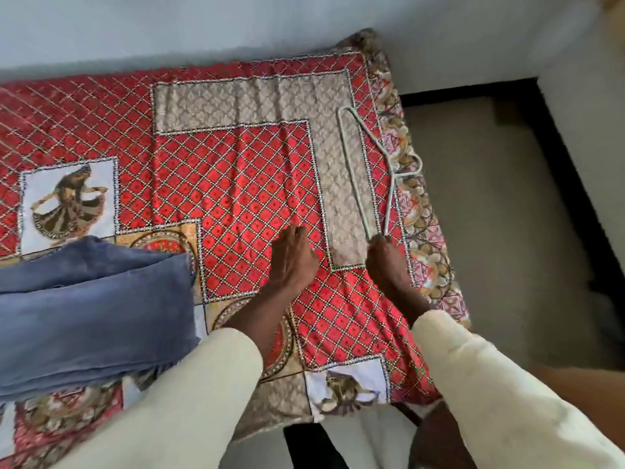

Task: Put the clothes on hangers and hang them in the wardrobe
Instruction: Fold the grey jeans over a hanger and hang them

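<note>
My right hand [384, 253] pinches the white hanger [368, 164] on the red patterned bed [236, 184]; left hand [292, 253] looks loosely curled, holding nothing. Blue trousers [91, 309] left, grey floor [490, 231] right.

A bedroom in a home is shown. A bed [389, 96] is covered by a red patterned bedspread [236, 170], set against a plain pale wall [169, 25], with a tiled floor [490, 231] seen beside it.
</note>
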{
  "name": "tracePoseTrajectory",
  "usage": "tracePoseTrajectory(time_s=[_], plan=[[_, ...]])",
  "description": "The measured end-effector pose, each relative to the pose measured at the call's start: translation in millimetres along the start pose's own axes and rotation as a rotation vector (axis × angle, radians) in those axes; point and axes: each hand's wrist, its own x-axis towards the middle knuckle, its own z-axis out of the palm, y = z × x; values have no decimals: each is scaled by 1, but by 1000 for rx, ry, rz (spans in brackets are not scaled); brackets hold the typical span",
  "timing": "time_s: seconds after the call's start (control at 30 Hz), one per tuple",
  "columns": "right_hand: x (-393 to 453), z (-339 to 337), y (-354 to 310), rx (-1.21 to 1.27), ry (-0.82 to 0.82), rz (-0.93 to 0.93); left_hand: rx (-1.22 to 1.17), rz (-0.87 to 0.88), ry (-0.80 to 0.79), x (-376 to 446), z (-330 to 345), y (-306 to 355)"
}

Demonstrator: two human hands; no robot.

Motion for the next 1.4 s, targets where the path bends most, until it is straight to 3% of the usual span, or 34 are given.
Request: tracePoseTrajectory(time_s=[0.13,0.2,0.37,0.47,0.63,0.8,0.87,1.03,1.13,1.23,1.4], plan=[[50,-13,37,-29,-15,228,-63,7,-60,23,20,41],[67,-5,43,116,-4,365,-97,-4,-89,31,26,50],[79,11,36,293,-44,403,-123,-29,-82,39,25,46],[77,20,26,418,-83,468,-246,-158,-91,41,19,38],[34,29,-39,1014,-244,479,-566,-501,-69,45,2,18],[-28,58,-109,1147,-470,282,-891,-654,-54,28,-24,-46],[-54,77,-137,1133,-563,214,-1047,-667,34,14,-42,-77],[-124,119,-204,1091,-683,107,-1009,-729,226,-43,-72,-175],[-151,137,-235,1434,-625,322,-885,-719,198,-89,-79,-234],[-167,155,-254,1713,-484,510,-967,-727,57,-142,-89,-283],[-190,177,-261,1630,-475,625,-1042,-742,-77,-188,-84,-319]])
